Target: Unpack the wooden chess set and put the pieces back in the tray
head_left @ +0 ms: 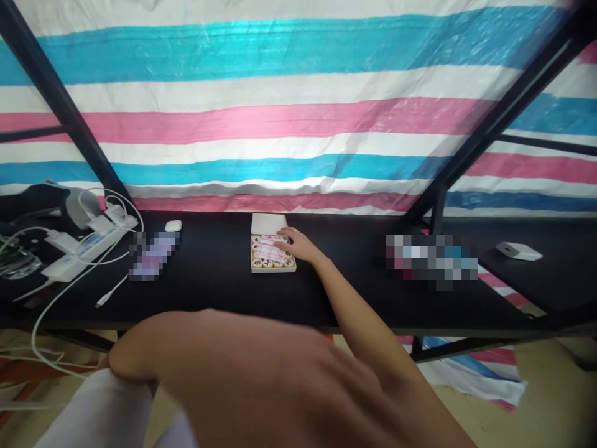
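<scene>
A small open box (273,266) of round wooden game pieces sits on the black table (219,274), near the back middle. A folded sheet with pink lines (269,249) lies on top of the pieces. My right hand (298,246) reaches out to the box, its fingers stretched flat over the sheet and the box's right side. The box's white lid (268,223) lies just behind. My left hand or forearm (261,373) fills the bottom of the view, very close and blurred, above white cloth (102,410); its fingers cannot be made out.
A white power strip (88,246) with chargers and trailing cables covers the table's left end. A small white case (173,226) lies left of the box. A white device (518,251) rests far right. Black frame posts (438,205) slant up in front of the striped tarp.
</scene>
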`<state>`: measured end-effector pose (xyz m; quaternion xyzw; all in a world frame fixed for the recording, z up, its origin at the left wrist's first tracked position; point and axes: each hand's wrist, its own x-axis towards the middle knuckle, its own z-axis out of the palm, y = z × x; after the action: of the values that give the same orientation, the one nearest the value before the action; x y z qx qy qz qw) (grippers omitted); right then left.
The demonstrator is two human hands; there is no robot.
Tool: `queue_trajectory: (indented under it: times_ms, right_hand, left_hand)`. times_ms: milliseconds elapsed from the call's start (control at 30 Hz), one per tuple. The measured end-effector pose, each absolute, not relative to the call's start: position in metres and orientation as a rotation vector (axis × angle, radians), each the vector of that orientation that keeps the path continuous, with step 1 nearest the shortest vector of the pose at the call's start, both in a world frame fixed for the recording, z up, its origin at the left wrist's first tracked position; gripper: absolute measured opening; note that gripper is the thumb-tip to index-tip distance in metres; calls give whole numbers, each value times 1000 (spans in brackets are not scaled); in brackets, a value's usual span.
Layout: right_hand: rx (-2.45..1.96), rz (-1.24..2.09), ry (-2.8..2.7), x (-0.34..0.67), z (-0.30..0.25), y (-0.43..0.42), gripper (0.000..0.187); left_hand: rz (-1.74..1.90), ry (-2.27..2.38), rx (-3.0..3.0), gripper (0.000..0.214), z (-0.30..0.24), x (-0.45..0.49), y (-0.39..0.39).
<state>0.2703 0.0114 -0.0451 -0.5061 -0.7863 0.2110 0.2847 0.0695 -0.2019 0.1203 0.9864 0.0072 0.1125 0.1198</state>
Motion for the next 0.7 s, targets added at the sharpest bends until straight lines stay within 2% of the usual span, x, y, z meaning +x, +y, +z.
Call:
queue_trajectory:
  times_ms: [133,333,500,700]
  right_hand:
    - [-1316,539,-2071,274,-46,13,45]
    - [-1514,368,-1903,287,-45,17,51]
    - [-1603,560,-1866,294,-42,17,51]
    - [-1533,521,-1808,291,-40,17,52]
  left_hand:
    - [644,493,2755,34,106,67,-129]
    - [794,1268,2425,37,13,18,-8]
    - [677,1361,2352,44,-20,1,11]
    - [637,1288,2341,44,-24,14,8]
